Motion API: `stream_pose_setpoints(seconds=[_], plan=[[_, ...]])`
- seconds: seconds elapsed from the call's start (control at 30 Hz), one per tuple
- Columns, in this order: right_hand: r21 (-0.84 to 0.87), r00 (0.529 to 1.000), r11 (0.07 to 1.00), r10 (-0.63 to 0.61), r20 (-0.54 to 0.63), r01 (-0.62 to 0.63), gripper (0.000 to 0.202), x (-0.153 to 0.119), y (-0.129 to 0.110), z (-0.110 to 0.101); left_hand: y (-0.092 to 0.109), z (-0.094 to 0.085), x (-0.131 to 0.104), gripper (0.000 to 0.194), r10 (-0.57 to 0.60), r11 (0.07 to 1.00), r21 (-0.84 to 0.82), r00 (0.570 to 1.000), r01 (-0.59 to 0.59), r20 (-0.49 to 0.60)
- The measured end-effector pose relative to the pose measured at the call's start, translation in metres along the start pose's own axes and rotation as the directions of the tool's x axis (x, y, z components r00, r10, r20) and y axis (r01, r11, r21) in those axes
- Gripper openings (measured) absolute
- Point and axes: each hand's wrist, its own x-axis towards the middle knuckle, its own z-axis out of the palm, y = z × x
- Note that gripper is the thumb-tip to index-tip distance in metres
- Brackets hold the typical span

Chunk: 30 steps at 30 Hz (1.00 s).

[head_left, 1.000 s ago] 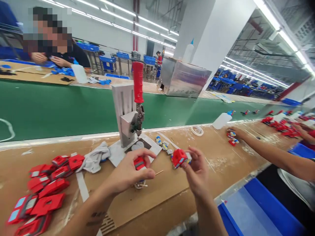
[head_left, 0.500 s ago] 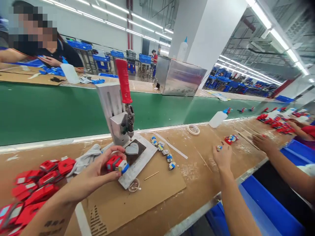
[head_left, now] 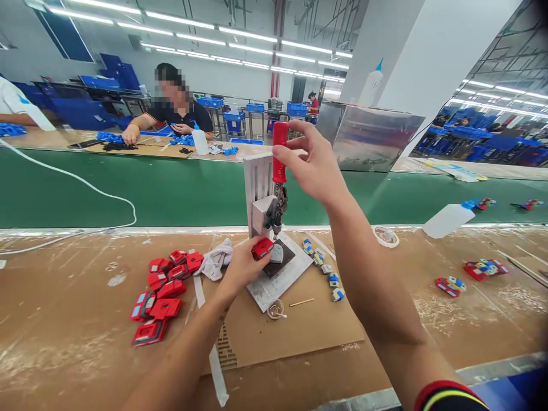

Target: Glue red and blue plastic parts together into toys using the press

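My left hand [head_left: 246,265] is closed on a red toy car part [head_left: 262,248], held beside the grey heart-shaped pad [head_left: 277,253] on the press's base. My right hand [head_left: 314,162] grips the red handle [head_left: 280,151] of the small hand press [head_left: 261,197] between thumb and fingers. The handle stands upright, and the metal plunger [head_left: 277,228] points down just above the pad. My left fingers hide part of the toy piece. Beneath the pad lies a dark square on the metal base plate [head_left: 263,297].
Red toy parts [head_left: 166,308] are heaped at left beside a grey cloth [head_left: 216,260]. Several small blue-white pieces [head_left: 334,279] line the press's right. A small round dish [head_left: 275,309], tape roll [head_left: 386,236], white bottle [head_left: 447,221] and red assembled toy [head_left: 486,268] lie around. A co-worker [head_left: 180,111] sits opposite.
My right hand has come from the table's right side up onto the press handle. My left hand has brought the red part close beside the pad. The view has swung left.
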Motion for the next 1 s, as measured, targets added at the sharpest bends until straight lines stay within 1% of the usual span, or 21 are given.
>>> stream_pose_setpoints(seconds=[0.03,0.1,0.2,0.27,0.33,0.43,0.5,0.57,0.63,0.7,0.73,0.87,0.93,1.0], plan=[[-0.002,1.0,1.0,-0.02,0.011,0.02,0.045,0.003,0.0,0.004,0.002,0.004,0.001,0.044,0.005,1.0,0.005,1.0,-0.005,-0.01],[-0.009,0.999,0.999,-0.04,0.014,0.04,0.039,0.0,-0.006,0.005,0.004,0.012,0.002,0.044,0.011,1.0,0.018,0.999,-0.011,-0.032],[-0.002,1.0,1.0,0.011,-0.02,-0.011,0.035,-0.022,-0.025,-0.007,0.004,0.021,0.006,0.038,0.022,0.999,0.044,0.998,-0.02,-0.052],[0.026,0.996,0.998,0.058,-0.072,-0.056,0.036,-0.046,-0.038,-0.019,0.003,0.026,0.007,0.035,0.032,0.998,0.062,0.998,-0.028,-0.055],[0.06,0.987,0.996,0.081,-0.142,-0.073,0.034,-0.075,-0.046,-0.027,0.002,0.03,0.008,0.033,0.039,0.996,0.079,0.997,-0.034,-0.061],[0.053,0.97,0.993,0.115,-0.216,-0.106,0.026,-0.123,-0.046,-0.03,0.001,0.032,0.008,0.031,0.052,0.994,0.097,0.996,-0.044,-0.075],[0.015,0.969,0.99,0.139,-0.202,-0.138,0.022,-0.151,-0.042,-0.027,0.0,0.033,0.007,0.03,0.059,0.993,0.104,0.995,-0.051,-0.081],[0.024,0.966,0.979,0.203,-0.161,-0.202,0.021,-0.168,-0.039,-0.024,-0.001,0.034,0.007,0.03,0.062,0.993,0.109,0.995,-0.052,-0.084],[0.094,0.942,0.947,0.317,-0.11,-0.308,0.02,-0.173,-0.04,-0.023,-0.003,0.034,0.007,0.032,0.061,0.992,0.111,0.995,-0.052,-0.082],[0.174,0.908,0.898,0.416,-0.041,-0.404,0.016,-0.166,-0.044,-0.025,-0.004,0.033,0.008,0.031,0.064,0.992,0.11,0.996,-0.057,-0.068],[0.18,0.897,0.882,0.443,-0.005,-0.435,0.012,-0.16,-0.047,-0.027,-0.004,0.033,0.008,0.03,0.067,0.992,0.11,0.996,-0.06,-0.062],[0.065,0.88,0.878,0.467,0.088,-0.473,0.009,-0.14,-0.057,-0.036,-0.004,0.032,0.009,0.031,0.065,0.993,0.1,0.996,-0.059,-0.059],[0.037,0.875,0.877,0.473,0.101,-0.479,0.01,-0.14,-0.057,-0.037,-0.004,0.031,0.01,0.03,0.066,0.994,0.091,0.997,-0.062,-0.048],[0.043,0.869,0.872,0.481,0.114,-0.488,0.011,-0.146,-0.055,-0.034,-0.005,0.029,0.012,0.028,0.076,0.994,0.08,0.997,-0.074,-0.012]])
